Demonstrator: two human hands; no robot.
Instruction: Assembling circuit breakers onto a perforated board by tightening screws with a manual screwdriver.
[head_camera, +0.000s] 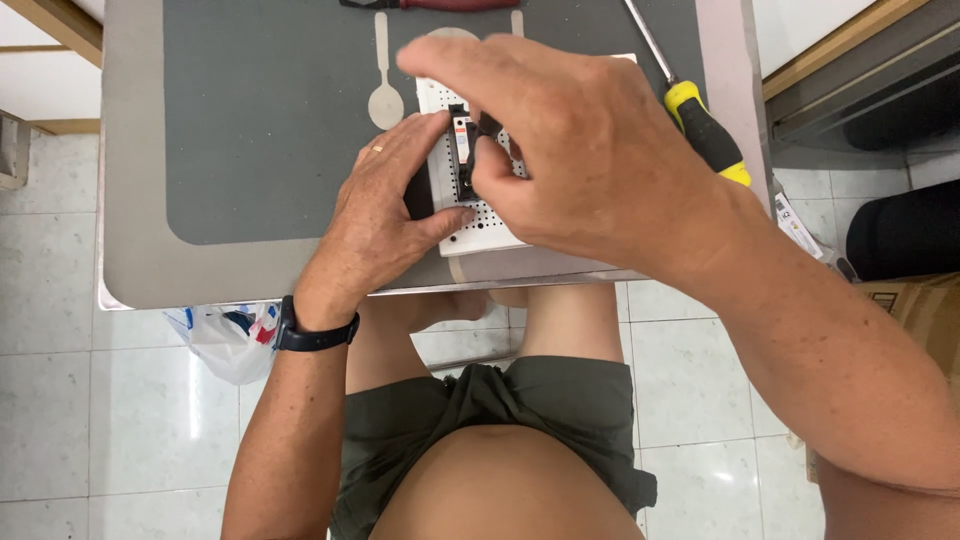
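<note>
Bracing the white perforated plastic board (478, 222) at frame centre, the left hand (385, 205) lies open against its edge, apparently to steady it; the right hand (570, 150) pinches a small black component (463, 150) seated on it. A yellow-handled screwdriver (705, 130) lies upper right on the grey surface (260, 120).

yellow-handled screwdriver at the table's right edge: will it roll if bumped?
Probably. The screwdriver has a rounded handle and thin round shaft, lying loose near the table edge, so a nudge could roll it off. Looks rigid; the dark grip section likely isn't slippery.
</note>
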